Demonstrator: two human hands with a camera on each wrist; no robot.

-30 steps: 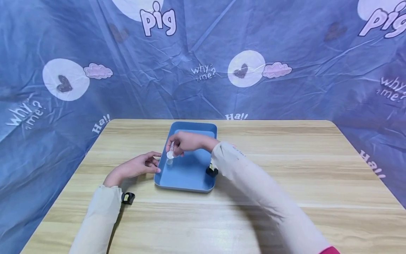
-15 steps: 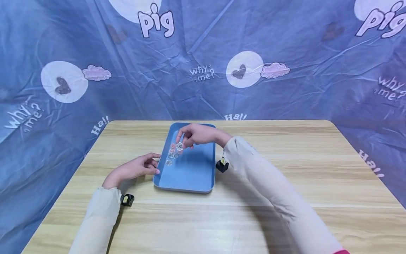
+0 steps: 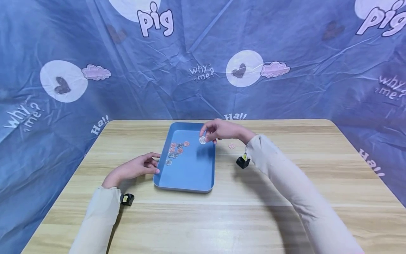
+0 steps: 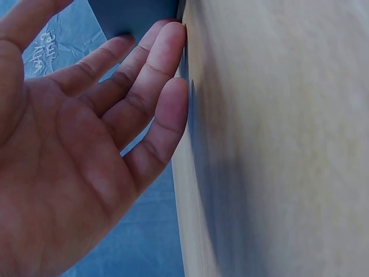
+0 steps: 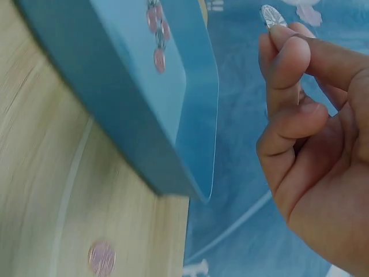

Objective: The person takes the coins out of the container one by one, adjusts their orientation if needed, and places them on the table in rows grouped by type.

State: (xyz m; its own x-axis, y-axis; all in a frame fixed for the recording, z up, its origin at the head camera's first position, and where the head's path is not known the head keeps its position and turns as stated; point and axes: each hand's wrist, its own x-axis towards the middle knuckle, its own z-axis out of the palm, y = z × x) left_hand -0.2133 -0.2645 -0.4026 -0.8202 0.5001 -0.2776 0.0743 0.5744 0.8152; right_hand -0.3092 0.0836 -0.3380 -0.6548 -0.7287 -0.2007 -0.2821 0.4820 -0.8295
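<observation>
My right hand (image 3: 222, 129) pinches a silver coin (image 3: 202, 140) between thumb and fingertips, above the right side of a blue tray (image 3: 187, 176). The right wrist view shows the coin (image 5: 273, 15) standing on edge in the fingertips, its face patterned. Several silver and reddish coins (image 3: 180, 151) lie flat inside the tray, towards its left side. My left hand (image 3: 139, 166) rests by the tray's left wall with loosely extended fingers. In the left wrist view those fingers (image 4: 155, 63) reach to the tray's outer side (image 4: 135, 17).
A reddish coin (image 3: 232, 146) lies on the wooden table (image 3: 285, 155) to the right of the tray, below the right wrist. Behind the table's far edge hangs a blue printed cloth (image 3: 203, 95).
My right hand has moved right from the tray's left side, carrying a silver coin. More coins in the tray now show. My left hand has stayed at the tray's wall.
</observation>
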